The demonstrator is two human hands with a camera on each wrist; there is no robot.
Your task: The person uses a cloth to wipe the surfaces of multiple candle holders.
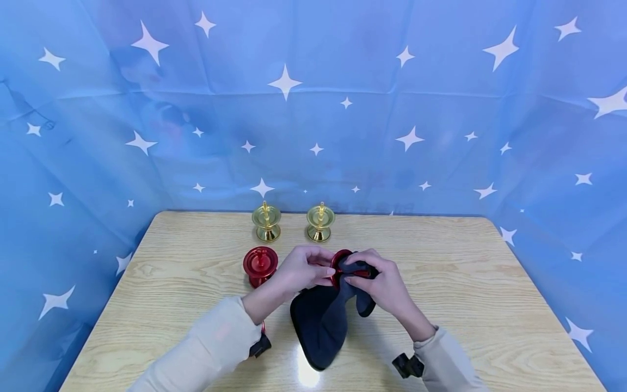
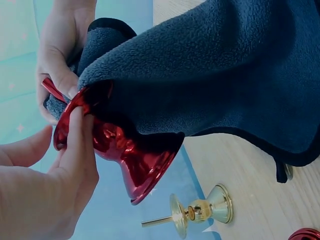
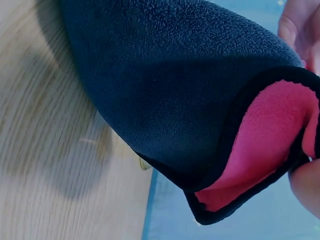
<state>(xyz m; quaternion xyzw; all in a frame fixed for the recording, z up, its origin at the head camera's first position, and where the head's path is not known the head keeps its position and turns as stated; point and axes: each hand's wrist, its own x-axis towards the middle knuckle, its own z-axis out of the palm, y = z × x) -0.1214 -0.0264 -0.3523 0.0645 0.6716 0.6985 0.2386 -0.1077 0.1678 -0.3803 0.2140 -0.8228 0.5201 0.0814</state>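
Note:
My left hand [image 1: 303, 269] holds a shiny red candle holder [image 2: 145, 172] by its dish, tipped on its side and raised off the table. Its flared base points away from the fingers in the left wrist view. A dark grey-blue cloth [image 1: 320, 329] with black edging hangs from my right hand [image 1: 387, 280], which pinches it around the holder's red spike [image 2: 52, 88]. Part of the dish is covered by the cloth. In the right wrist view, the cloth's pink underside [image 3: 260, 135] shows where the edge folds over.
Two gold candle holders [image 1: 268, 233] [image 1: 319, 233] stand upright along the back of the wooden table [image 1: 465, 283]. Another red candle holder [image 1: 259, 262] stands just beyond my left forearm. Behind the table hangs a blue curtain [image 1: 343, 125] with white stars.

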